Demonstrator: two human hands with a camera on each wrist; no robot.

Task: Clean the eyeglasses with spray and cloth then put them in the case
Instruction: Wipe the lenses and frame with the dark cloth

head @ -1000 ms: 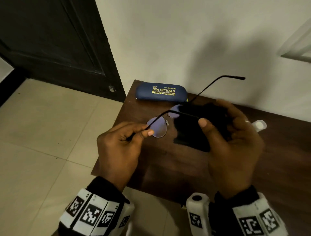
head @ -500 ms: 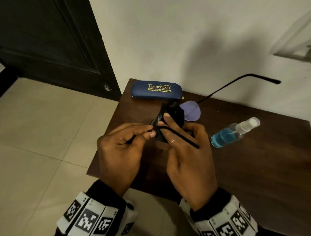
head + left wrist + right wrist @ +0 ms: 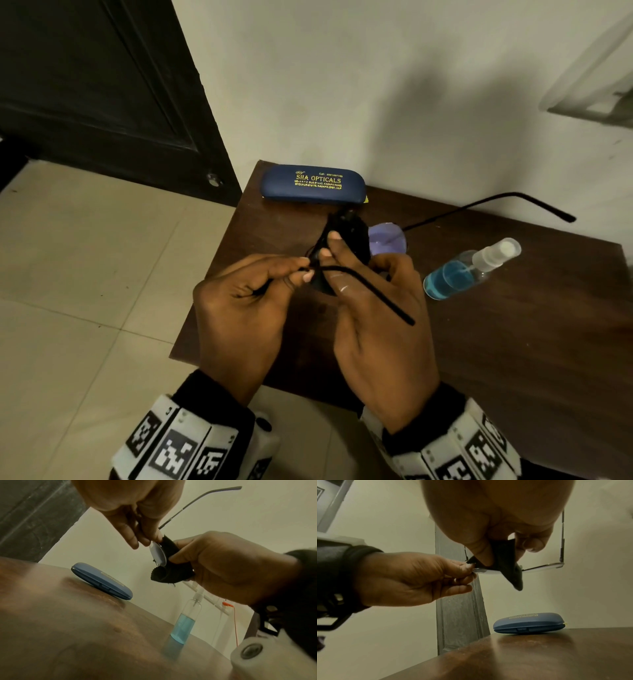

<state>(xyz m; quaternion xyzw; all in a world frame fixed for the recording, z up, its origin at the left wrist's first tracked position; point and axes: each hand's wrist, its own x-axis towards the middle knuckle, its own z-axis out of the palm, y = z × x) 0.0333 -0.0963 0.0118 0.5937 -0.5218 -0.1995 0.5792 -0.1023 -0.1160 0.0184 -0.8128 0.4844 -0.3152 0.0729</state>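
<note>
I hold the thin black-framed eyeglasses (image 3: 387,238) above the dark wooden table (image 3: 531,359). My left hand (image 3: 306,272) pinches the frame's left end, seen from below in the left wrist view (image 3: 150,539). The right hand (image 3: 337,246) grips a black cloth (image 3: 352,236) folded over the left lens, thumb on top. In the right wrist view the cloth (image 3: 505,562) wraps that lens, and the other lens (image 3: 542,568) is bare. One temple crosses my right hand; the other points far right. The blue case (image 3: 313,185) lies shut at the table's back. The spray bottle (image 3: 469,270) lies on its side.
A white wall rises right behind the table, and a dark door (image 3: 102,85) stands at the left. Pale floor tiles (image 3: 85,274) lie beyond the table's left edge. An orange cable (image 3: 235,622) hangs by the wall in the left wrist view.
My right hand has carried the cloth from the right lens to the left lens, uncovering the spray bottle. The far temple swung rightward. The left hand's pinch has stayed the same.
</note>
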